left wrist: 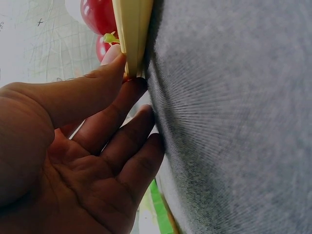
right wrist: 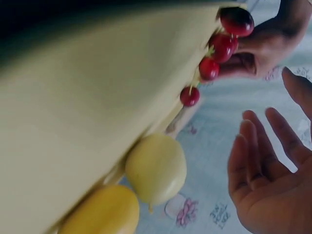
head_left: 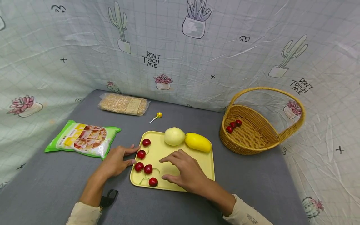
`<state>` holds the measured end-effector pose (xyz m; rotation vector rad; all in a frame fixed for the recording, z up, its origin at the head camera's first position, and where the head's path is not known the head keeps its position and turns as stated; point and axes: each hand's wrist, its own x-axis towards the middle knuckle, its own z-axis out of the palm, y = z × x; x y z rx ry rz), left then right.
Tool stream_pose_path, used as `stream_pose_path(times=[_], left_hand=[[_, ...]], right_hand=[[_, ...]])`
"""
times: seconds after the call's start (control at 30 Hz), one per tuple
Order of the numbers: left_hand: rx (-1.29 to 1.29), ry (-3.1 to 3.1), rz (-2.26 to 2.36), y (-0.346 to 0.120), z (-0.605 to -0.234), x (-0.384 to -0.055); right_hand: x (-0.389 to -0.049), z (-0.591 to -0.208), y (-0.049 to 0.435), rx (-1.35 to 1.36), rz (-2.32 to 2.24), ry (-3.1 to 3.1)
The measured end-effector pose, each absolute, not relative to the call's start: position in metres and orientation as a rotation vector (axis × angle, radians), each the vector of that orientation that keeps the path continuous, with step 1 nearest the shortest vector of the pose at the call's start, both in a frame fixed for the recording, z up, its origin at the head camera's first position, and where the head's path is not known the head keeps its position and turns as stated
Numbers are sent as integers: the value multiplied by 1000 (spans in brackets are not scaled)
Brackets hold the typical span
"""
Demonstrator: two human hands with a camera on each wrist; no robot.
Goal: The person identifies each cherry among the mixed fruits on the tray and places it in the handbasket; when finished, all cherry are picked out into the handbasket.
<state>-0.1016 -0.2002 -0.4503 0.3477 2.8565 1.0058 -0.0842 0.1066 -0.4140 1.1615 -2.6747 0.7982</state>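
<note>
That cactus-printed white cloth [head_left: 185,65] says "DON'T TOUCH ME". Below, a rectangular yellow tray [head_left: 156,153]: left hand [head_left: 116,161], fingers extended, touching its nine-o'clock rim; right hand [head_left: 188,170] above, fingers parted; five round red cherries [head_left: 141,154], seven to ten o'clock.

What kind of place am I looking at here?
Probably a small tabletop set-up, perhaps for staging or filming: a grey table stands against a wrinkled, cactus-printed cloth backdrop, with a yellow tray and wicker basket laid out.
</note>
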Motion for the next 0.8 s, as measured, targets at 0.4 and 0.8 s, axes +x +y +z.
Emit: stream_pose_path(times=[0.4, 0.8], left_hand=[[342, 2854, 989, -200, -449, -105], [333, 2834, 975, -200, -449, -105]], right_hand=[[-82, -422, 88, 1200, 637, -2857], [-80, -430, 68, 1241, 500, -2918]])
